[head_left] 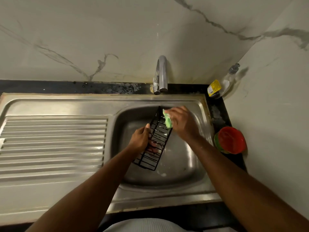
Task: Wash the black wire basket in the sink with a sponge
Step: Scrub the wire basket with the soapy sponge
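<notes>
A long black wire basket (154, 154) hangs tilted over the steel sink bowl (187, 164), its far end pointing towards the tap. My left hand (140, 139) grips its left edge near the middle, thumb on top and fingertips showing through the wires. My right hand (182, 122) holds a green sponge (168, 120) and presses it on the basket's far end. White foam streaks several of the wires.
A chrome tap (161, 76) stands behind the bowl. The ribbed draining board (53, 144) lies to the left. On the black counter at the right sit a red-lidded round tub (231, 139), a clear pump bottle (229, 77) and a yellow-labelled container (214, 88).
</notes>
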Demonstrator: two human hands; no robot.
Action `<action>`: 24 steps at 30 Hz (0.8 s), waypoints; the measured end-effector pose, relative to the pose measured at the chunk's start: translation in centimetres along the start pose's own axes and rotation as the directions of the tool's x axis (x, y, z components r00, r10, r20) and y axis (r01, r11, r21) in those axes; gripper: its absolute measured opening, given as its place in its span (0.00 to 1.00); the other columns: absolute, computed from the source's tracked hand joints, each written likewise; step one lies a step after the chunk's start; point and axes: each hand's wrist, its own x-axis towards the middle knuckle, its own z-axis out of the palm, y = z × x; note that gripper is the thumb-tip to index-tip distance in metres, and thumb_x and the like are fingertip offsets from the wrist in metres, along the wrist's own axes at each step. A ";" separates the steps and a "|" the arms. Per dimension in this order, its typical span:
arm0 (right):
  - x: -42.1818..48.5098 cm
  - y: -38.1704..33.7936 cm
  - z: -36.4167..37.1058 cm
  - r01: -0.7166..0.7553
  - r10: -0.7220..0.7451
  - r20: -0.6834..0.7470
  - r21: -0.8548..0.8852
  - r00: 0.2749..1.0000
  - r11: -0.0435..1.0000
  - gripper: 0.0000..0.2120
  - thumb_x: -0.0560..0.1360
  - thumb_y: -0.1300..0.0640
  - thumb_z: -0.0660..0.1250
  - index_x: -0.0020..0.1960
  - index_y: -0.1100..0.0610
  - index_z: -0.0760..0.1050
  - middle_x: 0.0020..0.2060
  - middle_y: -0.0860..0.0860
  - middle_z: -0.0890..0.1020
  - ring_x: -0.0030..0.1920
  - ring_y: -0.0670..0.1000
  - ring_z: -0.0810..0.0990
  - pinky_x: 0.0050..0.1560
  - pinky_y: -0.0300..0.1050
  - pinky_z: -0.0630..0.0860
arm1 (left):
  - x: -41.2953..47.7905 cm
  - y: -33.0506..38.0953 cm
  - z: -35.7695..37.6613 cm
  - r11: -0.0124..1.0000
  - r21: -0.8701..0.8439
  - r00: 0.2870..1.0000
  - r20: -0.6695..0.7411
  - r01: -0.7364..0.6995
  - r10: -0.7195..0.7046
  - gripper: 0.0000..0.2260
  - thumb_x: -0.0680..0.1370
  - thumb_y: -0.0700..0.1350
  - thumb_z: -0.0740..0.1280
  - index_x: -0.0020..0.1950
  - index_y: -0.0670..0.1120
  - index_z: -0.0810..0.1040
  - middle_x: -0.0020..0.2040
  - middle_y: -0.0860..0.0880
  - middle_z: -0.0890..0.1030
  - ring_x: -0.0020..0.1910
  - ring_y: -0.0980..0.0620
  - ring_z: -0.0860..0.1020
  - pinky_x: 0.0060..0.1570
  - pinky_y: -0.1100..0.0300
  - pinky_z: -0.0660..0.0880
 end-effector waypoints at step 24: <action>-7.3 -9.4 2.5 0.369 -0.351 0.305 -0.001 0.885 0.929 0.03 0.79 0.56 0.70 0.51 0.55 0.77 0.36 0.50 0.83 0.29 0.51 0.80 0.30 0.40 0.61 | 1.4 -0.9 -1.0 0.968 -0.243 0.976 -0.190 0.057 -0.105 0.19 0.89 0.55 0.55 0.51 0.45 0.78 0.40 0.40 0.84 0.36 0.46 0.85 0.37 0.53 0.84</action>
